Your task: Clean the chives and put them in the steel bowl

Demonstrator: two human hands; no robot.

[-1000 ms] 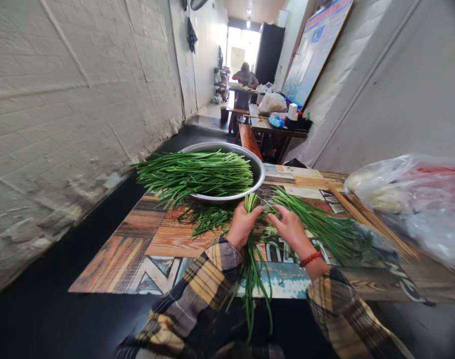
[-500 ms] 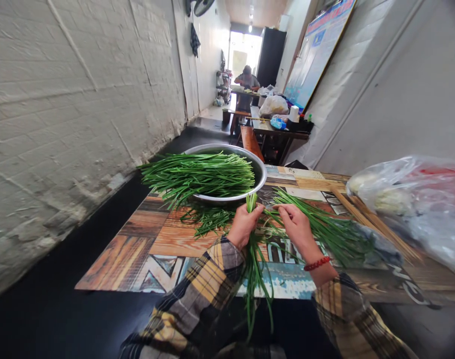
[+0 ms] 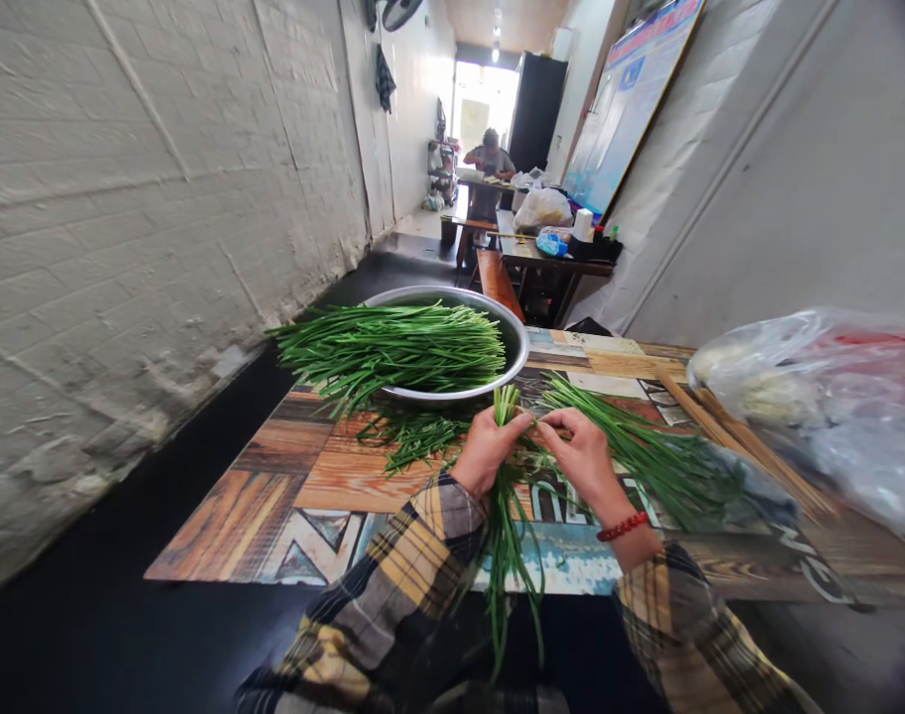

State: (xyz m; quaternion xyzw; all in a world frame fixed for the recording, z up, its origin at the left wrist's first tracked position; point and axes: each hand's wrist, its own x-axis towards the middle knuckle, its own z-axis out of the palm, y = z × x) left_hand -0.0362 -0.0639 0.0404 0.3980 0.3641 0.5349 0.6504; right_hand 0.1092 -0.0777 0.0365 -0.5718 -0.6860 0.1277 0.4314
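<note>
My left hand (image 3: 486,448) is closed around a bunch of garlic chives (image 3: 506,521), pale stem ends up and green leaves hanging past the table edge. My right hand (image 3: 580,458), with a red bead bracelet (image 3: 622,526) at the wrist, is pinched beside the left thumb; what lies between its fingertips is too small to make out. Behind the hands, a metal basin (image 3: 517,355) holds a big heap of chives (image 3: 414,342) that spills over its left rim. A loose pile of chives (image 3: 637,446) lies on the table to the right.
Short leaf scraps (image 3: 414,436) lie in front of the basin on the patterned table (image 3: 274,476). Wooden sticks (image 3: 741,436) and a clear plastic bag (image 3: 831,407) are at the right. Farther back, a person (image 3: 489,159) sits at another table (image 3: 522,248) holding bags.
My right hand has moved left, bringing its fingertips close to my left thumb. The left hand keeps its hold on the bunch, and the view has shifted slightly.
</note>
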